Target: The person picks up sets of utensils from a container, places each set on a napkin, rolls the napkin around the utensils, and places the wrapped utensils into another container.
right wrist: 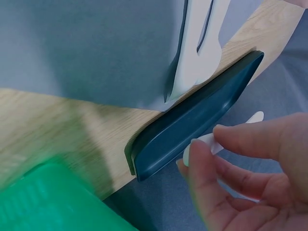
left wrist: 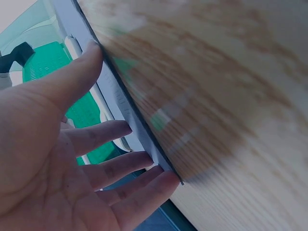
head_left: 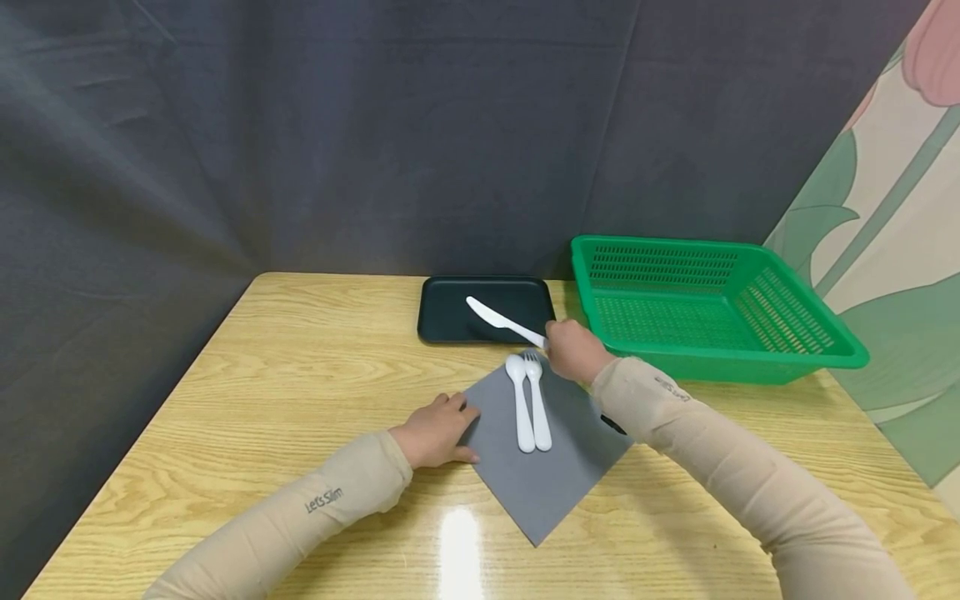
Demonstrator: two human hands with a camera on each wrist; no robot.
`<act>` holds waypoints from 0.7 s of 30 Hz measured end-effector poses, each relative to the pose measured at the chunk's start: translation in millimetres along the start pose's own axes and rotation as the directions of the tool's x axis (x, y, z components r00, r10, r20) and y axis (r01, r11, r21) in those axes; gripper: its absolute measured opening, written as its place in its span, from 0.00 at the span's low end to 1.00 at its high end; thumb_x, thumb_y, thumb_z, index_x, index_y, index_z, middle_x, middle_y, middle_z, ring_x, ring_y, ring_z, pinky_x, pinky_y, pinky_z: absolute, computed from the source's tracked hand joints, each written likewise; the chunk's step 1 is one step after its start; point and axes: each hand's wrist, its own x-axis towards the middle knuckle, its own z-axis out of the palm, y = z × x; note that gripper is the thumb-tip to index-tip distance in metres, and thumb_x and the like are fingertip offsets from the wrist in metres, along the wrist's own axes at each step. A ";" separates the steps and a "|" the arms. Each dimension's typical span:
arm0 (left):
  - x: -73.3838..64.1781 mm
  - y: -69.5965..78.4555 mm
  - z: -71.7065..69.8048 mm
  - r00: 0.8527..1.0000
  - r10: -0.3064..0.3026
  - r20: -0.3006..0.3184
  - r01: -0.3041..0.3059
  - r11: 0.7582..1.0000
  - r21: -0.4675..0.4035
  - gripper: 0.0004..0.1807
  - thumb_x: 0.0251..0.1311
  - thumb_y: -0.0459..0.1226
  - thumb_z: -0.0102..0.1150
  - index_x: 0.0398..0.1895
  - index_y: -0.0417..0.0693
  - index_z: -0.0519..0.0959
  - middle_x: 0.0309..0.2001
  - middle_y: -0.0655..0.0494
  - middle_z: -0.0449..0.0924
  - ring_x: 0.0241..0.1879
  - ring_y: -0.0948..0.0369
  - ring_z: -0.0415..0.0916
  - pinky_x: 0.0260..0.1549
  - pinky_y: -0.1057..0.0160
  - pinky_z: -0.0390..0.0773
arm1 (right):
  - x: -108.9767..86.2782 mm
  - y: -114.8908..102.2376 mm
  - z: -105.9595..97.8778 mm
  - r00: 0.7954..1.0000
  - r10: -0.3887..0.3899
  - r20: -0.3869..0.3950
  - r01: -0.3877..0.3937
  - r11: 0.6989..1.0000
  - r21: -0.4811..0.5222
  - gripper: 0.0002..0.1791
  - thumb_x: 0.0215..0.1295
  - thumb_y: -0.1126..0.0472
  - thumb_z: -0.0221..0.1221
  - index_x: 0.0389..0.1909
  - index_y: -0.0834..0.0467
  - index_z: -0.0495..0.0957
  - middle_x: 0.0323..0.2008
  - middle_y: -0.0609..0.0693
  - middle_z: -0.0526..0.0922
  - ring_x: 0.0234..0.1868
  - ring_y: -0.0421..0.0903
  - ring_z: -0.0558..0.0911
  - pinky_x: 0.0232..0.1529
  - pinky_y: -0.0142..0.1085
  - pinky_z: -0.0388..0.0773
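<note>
A white plastic knife [head_left: 495, 317] is pinched by its handle end in my right hand [head_left: 576, 350], its blade pointing left above the black tray [head_left: 431, 321]. On a grey napkin [head_left: 536, 500], turned cornerwise on the table, a white spoon [head_left: 522, 404] and a white fork [head_left: 537, 404] lie side by side. My left hand [head_left: 435, 433] touches the napkin's left edge. In the left wrist view its fingers [left wrist: 120, 168] are spread and fairly straight along that edge. The right wrist view shows the knife handle [right wrist: 207, 142] between thumb and fingertips.
Right of the tray stands a green slotted basket [head_left: 720, 354] at the back of the wooden table [head_left: 300, 375]. A dark cloth [head_left: 420, 133] hangs behind the table. At the right is a wall [head_left: 900, 250] with a flower pattern.
</note>
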 end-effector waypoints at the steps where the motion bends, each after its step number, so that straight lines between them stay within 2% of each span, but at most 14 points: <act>1: 0.0 0.2 -0.1 1.000 0.001 0.000 -0.001 1.000 0.004 0.34 0.54 0.53 0.61 0.60 0.42 0.70 0.57 0.44 0.69 0.56 0.49 0.68 0.48 0.56 0.78 | -0.6 0.4 0.2 1.000 -0.005 -0.004 0.005 1.000 0.000 0.05 0.61 0.68 0.55 0.34 0.66 0.75 0.27 0.59 0.79 0.25 0.48 0.77 0.25 0.37 0.75; 14: -0.6 0.5 -0.8 1.000 0.000 0.004 0.000 1.000 0.001 0.33 0.55 0.53 0.61 0.59 0.42 0.70 0.57 0.44 0.69 0.56 0.49 0.68 0.48 0.55 0.78 | -7.4 4.2 2.4 1.000 -0.028 0.014 0.028 0.999 0.021 0.06 0.59 0.67 0.57 0.33 0.67 0.75 0.25 0.58 0.78 0.23 0.47 0.75 0.23 0.35 0.73; 21: -0.4 1.1 -0.2 1.000 -0.005 0.009 0.005 1.000 0.003 0.34 0.55 0.53 0.61 0.60 0.43 0.70 0.57 0.45 0.68 0.57 0.49 0.68 0.49 0.56 0.78 | -13.8 9.9 5.9 0.998 -0.066 0.004 0.066 0.997 0.038 0.04 0.59 0.69 0.54 0.29 0.68 0.74 0.19 0.56 0.74 0.18 0.45 0.72 0.18 0.33 0.68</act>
